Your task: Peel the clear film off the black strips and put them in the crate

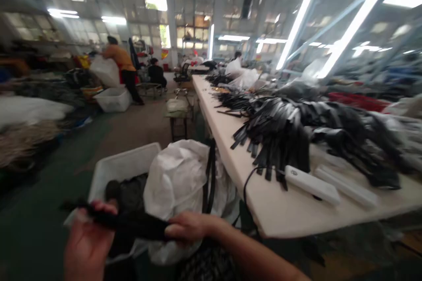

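Note:
A bundle of what look like black straps (141, 224) stretches between my two hands, blurred by motion. My left hand (90, 230) is closed around its left part, near the frayed-looking end. At its right end my right hand (186, 227) grips it with the fingers wrapped round. Below and behind the hands stands a white plastic bin (127, 160) with dark material inside. Beside the bin bulges a white sack (178, 175), with black straps hanging over its right side.
To the right runs a long pale table (227, 140) bearing heaped black straps (280, 127). Near its front edge lie a white power strip (311, 184) and another white bar (347, 185). A stool (178, 112) stands ahead. Farther back, a person in orange (121, 57) handles a white sack.

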Tool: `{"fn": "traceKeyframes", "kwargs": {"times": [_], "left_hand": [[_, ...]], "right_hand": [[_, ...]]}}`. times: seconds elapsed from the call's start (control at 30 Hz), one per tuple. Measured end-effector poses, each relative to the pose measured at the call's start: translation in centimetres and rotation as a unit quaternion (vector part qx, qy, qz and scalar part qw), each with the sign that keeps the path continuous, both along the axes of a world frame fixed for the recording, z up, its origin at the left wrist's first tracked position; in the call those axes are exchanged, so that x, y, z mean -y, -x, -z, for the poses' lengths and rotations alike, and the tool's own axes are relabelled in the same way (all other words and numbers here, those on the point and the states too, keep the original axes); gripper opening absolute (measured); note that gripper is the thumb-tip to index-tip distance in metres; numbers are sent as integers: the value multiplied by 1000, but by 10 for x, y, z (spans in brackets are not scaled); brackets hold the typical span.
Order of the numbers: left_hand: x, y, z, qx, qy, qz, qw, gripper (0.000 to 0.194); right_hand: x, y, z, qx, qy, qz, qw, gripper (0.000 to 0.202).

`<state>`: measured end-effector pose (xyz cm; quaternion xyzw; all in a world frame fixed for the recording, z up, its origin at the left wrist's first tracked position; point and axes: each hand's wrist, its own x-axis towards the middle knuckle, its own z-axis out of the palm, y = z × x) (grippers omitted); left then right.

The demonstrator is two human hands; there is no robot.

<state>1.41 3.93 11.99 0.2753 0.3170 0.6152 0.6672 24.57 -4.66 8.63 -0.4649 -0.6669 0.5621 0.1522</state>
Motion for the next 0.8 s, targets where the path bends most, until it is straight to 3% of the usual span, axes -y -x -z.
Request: {"fn": "traceKeyframes", "kwargs": {"times": [0.1, 0.37, 0.63, 0.8], "left_hand": [[9, 22, -3, 136, 33, -30, 990, 22], [31, 26, -24, 216, -25, -32, 976, 25], [39, 34, -16, 215, -15, -31, 976, 24], [37, 38, -9, 227, 1, -29, 973, 20]], "right_hand": [[6, 5, 9, -104, 27, 2, 994, 52], [-5, 10, 19, -186, 94, -12, 978, 58], [-5, 21, 20, -141, 44, 49, 988, 47], [-3, 24, 15, -118, -3, 30, 993, 38]]}}
